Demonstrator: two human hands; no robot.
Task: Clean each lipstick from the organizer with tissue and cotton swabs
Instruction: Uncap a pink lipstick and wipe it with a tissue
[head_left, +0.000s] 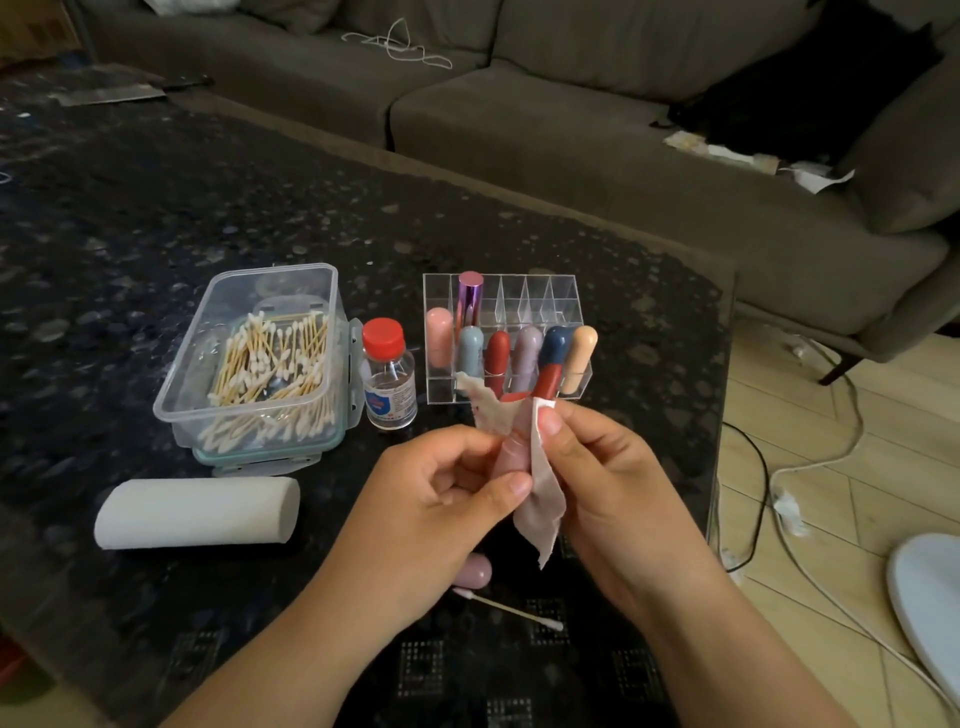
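Note:
My left hand (431, 499) grips a pale pink lipstick tube (511, 452), mostly hidden by fingers and a stained tissue (543, 504). My right hand (608, 483) pinches that tissue against the tube near its top. Both hands hover just in front of the clear acrylic organizer (540, 296), which holds several capped lipsticks in pink, blue-grey, red, lilac, navy and peach, plus a metallic purple one (470, 299) in the back row. A pink cap (475, 570) and a used cotton swab (511, 609) lie on the table below my hands.
A clear box of cotton swabs (197, 364) stands at the left, a small red-capped bottle (388, 379) beside it. A white tissue roll (197, 512) lies near the front left. The dark table's right edge (724, 415) drops to a floor with cables. A grey sofa (571, 130) is behind.

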